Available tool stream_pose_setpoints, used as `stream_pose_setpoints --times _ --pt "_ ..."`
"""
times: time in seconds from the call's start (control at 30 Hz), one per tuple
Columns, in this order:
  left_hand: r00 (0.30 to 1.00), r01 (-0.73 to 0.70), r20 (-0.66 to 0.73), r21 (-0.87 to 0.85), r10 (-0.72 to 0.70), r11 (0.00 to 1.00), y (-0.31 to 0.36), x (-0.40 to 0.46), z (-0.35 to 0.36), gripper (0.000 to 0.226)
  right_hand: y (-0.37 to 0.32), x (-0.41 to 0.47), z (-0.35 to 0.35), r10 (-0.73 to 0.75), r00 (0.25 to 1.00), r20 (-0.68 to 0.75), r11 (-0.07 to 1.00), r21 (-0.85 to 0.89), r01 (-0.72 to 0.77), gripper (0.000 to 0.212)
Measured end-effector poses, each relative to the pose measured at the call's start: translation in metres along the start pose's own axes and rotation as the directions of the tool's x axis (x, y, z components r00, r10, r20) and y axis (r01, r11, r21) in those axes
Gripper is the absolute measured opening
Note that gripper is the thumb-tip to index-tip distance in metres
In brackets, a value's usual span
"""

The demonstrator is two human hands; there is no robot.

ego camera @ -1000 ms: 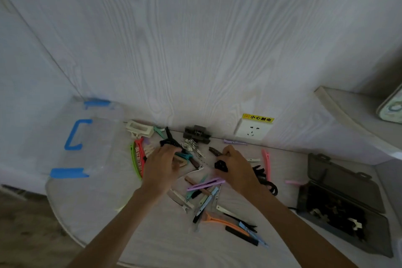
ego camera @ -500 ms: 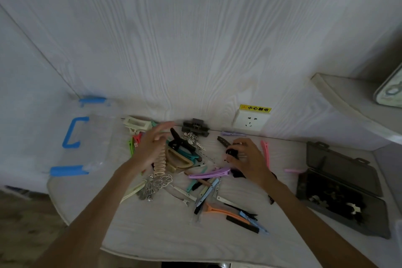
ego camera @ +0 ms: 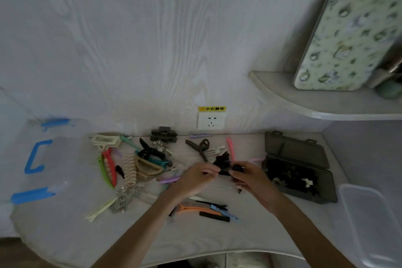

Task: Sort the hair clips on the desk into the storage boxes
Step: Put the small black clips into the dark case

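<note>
A heap of mixed hair clips (ego camera: 143,163) lies on the white desk (ego camera: 195,239). Both hands meet over its right part. My left hand (ego camera: 195,178) pinches one end of a bunch of small black clips (ego camera: 224,164). My right hand (ego camera: 250,177) grips the other end, fingers curled round it. A dark open storage box (ego camera: 304,196) with several small black clips inside stands just right of my right hand. A clear storage box with blue handle and latches (ego camera: 37,156) sits at the far left.
A clear plastic lid or tray (ego camera: 367,222) lies at the right desk edge. A wall socket (ego camera: 210,120) with a yellow label is behind the heap. A corner shelf (ego camera: 304,106) holding a floral board (ego camera: 348,28) overhangs the right. Orange, blue and black flat clips (ego camera: 206,211) lie near the front.
My left hand left the cream and black clips at the left and moved right to join my right hand on the black clips. The camera view shifted right, showing the shelf.
</note>
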State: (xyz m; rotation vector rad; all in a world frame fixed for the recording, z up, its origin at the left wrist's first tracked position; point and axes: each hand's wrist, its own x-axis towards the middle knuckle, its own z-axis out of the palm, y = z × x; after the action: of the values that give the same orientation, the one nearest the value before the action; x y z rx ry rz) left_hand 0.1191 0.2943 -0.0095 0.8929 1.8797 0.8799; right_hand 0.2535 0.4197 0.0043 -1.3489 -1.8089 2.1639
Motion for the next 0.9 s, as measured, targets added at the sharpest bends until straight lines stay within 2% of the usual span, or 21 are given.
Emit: stream_pose_setpoints --times 0.07,0.13,0.23,0.3,0.37,0.43,0.47,0.57,0.63,0.73,0.9 --pt "0.999 -0.015 0.032 0.023 0.014 1.000 0.012 0.015 0.023 0.027 0.008 -0.010 -0.028 -0.023 0.991 -0.131 0.999 -0.032 0.019 0.028" --pt "0.996 -0.017 0.088 0.044 0.013 0.999 0.025 0.033 0.044 0.029 0.018 -0.017 -0.062 -0.104 0.947 -0.303 0.989 -0.135 0.066 0.025" --pt "0.991 -0.019 0.132 0.180 -0.005 0.983 0.036 0.059 0.070 0.034 0.028 -0.024 -0.102 -0.189 0.882 -0.432 0.968 -0.235 0.092 0.040" --pt "0.992 -0.035 0.124 0.263 0.002 0.964 0.037 0.075 0.082 0.039 0.031 -0.026 -0.116 -0.241 0.894 -0.377 0.942 -0.313 0.122 0.063" --pt "0.997 -0.071 0.044 0.374 0.059 0.925 0.037 0.089 0.089 0.041 0.041 -0.023 -0.123 -0.327 0.903 -0.280 0.833 -0.536 0.135 0.074" --pt "0.985 -0.108 -0.062 0.503 0.161 0.857 0.035 0.101 0.091 0.039 0.055 -0.019 -0.126 -0.424 0.889 -0.172 0.603 -0.786 0.136 0.073" --pt "0.975 -0.125 -0.083 0.553 0.204 0.824 0.035 0.107 0.091 0.038 0.060 -0.018 -0.127 -0.462 0.878 -0.122 0.501 -0.853 0.146 0.069" --pt "0.956 -0.202 -0.019 0.678 0.292 0.706 0.036 0.124 0.091 0.040 0.067 -0.009 -0.130 -0.585 0.810 -0.038 0.321 -0.928 0.188 0.054" --pt "0.947 -0.259 0.063 0.729 0.316 0.633 0.037 0.136 0.089 0.043 0.063 -0.005 -0.135 -0.604 0.796 -0.048 0.296 -0.940 0.168 0.050" --pt "0.937 -0.341 0.204 0.714 0.284 0.612 0.040 0.153 0.089 0.044 0.060 -0.004 -0.144 -0.595 0.803 -0.028 0.283 -0.943 0.177 0.047" --pt "0.872 -0.488 0.360 0.698 0.332 0.524 0.054 0.175 0.093 0.042 0.060 -0.003 -0.156 -0.575 0.818 -0.017 0.278 -0.944 0.177 0.050"
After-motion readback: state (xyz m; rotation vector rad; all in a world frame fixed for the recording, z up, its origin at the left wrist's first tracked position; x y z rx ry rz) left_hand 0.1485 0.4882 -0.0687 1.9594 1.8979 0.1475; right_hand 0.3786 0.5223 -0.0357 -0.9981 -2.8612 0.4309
